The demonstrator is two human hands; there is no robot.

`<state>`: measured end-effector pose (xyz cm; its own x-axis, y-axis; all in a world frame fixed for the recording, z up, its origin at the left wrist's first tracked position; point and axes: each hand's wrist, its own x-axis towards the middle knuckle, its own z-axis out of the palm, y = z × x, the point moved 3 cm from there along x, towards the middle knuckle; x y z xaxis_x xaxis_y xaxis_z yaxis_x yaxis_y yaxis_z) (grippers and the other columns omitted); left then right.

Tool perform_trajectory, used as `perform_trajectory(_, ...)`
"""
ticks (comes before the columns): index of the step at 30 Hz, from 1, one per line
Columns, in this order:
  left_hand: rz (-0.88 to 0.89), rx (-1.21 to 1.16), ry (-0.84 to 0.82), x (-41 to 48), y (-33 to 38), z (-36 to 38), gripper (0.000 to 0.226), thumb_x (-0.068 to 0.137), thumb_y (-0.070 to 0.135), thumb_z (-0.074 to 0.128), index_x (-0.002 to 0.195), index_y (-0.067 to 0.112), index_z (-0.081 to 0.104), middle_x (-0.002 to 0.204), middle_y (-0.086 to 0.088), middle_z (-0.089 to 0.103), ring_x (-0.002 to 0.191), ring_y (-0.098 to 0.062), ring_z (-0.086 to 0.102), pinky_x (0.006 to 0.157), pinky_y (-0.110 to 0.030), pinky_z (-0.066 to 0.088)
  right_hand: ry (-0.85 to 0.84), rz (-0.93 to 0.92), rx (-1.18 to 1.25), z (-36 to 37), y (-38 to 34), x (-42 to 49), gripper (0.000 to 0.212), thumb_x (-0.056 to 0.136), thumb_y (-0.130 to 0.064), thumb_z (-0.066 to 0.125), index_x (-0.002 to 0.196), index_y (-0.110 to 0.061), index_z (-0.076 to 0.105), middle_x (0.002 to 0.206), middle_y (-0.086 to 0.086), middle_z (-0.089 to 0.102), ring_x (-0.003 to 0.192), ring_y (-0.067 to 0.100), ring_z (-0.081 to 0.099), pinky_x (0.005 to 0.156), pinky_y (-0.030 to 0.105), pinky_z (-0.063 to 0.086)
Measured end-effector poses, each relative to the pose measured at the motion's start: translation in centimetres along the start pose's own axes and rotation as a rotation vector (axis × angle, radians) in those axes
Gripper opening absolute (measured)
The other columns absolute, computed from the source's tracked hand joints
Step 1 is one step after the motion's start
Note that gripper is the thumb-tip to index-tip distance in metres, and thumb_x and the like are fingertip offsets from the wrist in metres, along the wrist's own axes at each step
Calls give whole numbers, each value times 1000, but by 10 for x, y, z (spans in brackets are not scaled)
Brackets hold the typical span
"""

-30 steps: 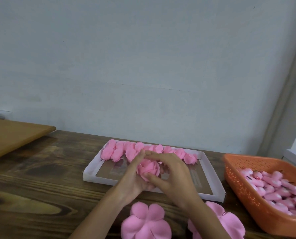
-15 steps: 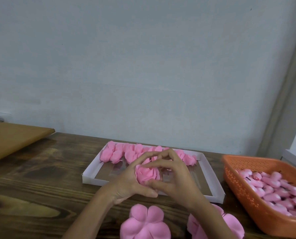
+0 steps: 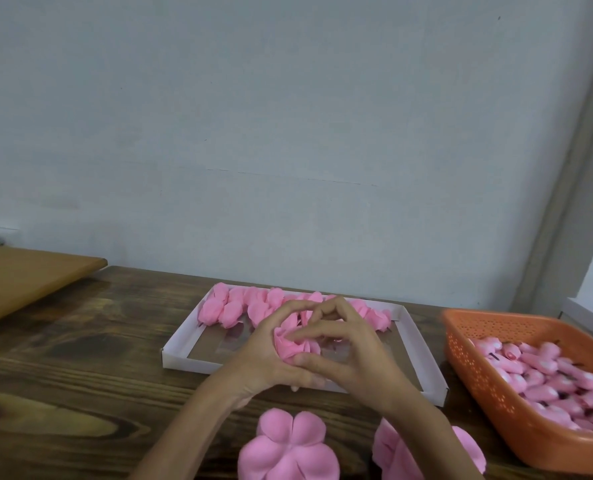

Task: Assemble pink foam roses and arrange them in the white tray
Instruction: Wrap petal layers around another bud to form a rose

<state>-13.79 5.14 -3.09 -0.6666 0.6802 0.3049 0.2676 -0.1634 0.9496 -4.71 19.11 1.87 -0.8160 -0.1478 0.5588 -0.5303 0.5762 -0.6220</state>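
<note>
Both hands meet over the front of the white tray (image 3: 181,351). My left hand (image 3: 264,358) cups a pink foam rose (image 3: 290,346) from the left, fingers curled round it. My right hand (image 3: 350,351) pinches the same rose from the right, thumb below and fingers arched over the top. A row of finished pink roses (image 3: 239,306) lines the tray's far edge. The rest of the tray floor is bare. Two flat pink petal pieces (image 3: 288,448) (image 3: 395,455) lie on the table near me; the right one is partly hidden by my right forearm.
An orange plastic basket (image 3: 496,386) full of pink rose buds (image 3: 544,372) stands at the right. A lighter wooden board (image 3: 21,275) overlaps the dark wooden table (image 3: 73,375) at far left. A pale wall stands close behind the tray.
My hands have closed more tightly round the rose, and its petals have folded in. The right fingers now arch higher over its top.
</note>
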Motion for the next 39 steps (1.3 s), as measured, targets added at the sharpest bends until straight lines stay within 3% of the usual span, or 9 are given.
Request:
perform_trajectory(3, -3, 17, -38, 0, 1, -1, 101, 61, 20, 105, 144, 42, 51, 112, -13, 77, 86, -27, 75, 59, -32, 59, -8, 16, -4, 2, 1, 0, 29, 83, -33, 84, 112, -38, 79, 107, -2, 52, 104, 15, 54, 87, 20, 47)
perform_trajectory(7, 35, 14, -45, 1, 0, -3, 96, 62, 18, 103, 142, 36, 55, 119, -9, 75, 100, -27, 76, 64, -32, 62, -22, 22, 47, 7, 0, 0, 31, 84, -37, 83, 114, -41, 77, 100, -4, 48, 96, 11, 52, 86, 17, 44)
perform_trajectory(11, 40, -103, 36, 2, 0, -2, 90, 63, 9, 101, 140, 33, 61, 94, -12, 68, 81, -26, 65, 74, -42, 58, 229, 124, 389, 10, -1, 2, 22, 94, -34, 67, 115, -27, 73, 107, 6, 64, 102, 16, 63, 81, 30, 58)
perform_trajectory(15, 131, -449, 256, 4, 7, 5, 49, 57, 4, 92, 99, 21, 74, 82, -12, 68, 77, -27, 64, 66, -34, 57, 316, 204, 500, 23, 6, 1, 20, 91, -4, 72, 107, -12, 63, 95, 6, 61, 88, 15, 62, 73, 24, 57)
perform_trajectory(18, 143, -626, 334, 6, 4, 8, 41, 57, 6, 91, 89, 22, 72, 75, -6, 63, 76, -27, 61, 69, -35, 55, 278, 210, 499, 38, 7, 1, 28, 85, -11, 72, 111, -14, 61, 108, 3, 70, 100, 18, 70, 85, 31, 58)
perform_trajectory(27, 84, -678, 418, -1, 11, 16, 64, 57, 13, 95, 115, 25, 69, 94, -13, 71, 83, -27, 73, 61, -35, 59, 337, 167, 341, 62, 7, -2, 42, 81, -21, 73, 119, -27, 58, 110, -12, 74, 99, 12, 74, 80, 27, 60)
perform_trajectory(32, 108, -623, 303, -4, 21, 21, 74, 63, 21, 93, 129, 16, 61, 125, -12, 74, 110, -32, 72, 86, -44, 57, 389, 175, 425, 60, 6, -2, 29, 82, -29, 69, 111, -25, 67, 105, -6, 75, 93, 13, 73, 77, 25, 57)
perform_trajectory(36, 92, -633, 120, -8, 27, 18, 107, 60, 33, 102, 146, -1, 47, 146, -26, 59, 135, -40, 51, 106, -54, 29, 387, 233, 645, 57, 10, 2, 23, 82, -13, 68, 105, -12, 71, 99, 7, 78, 92, 17, 72, 78, 25, 57)
perform_trajectory(39, 105, -533, 58, -9, 31, 16, 88, 69, 33, 98, 139, -5, 60, 148, -30, 55, 134, -41, 51, 111, -52, 37, 350, 286, 720, 55, 13, 3, 21, 90, -8, 67, 111, -8, 71, 103, 10, 79, 103, 21, 74, 90, 32, 59)
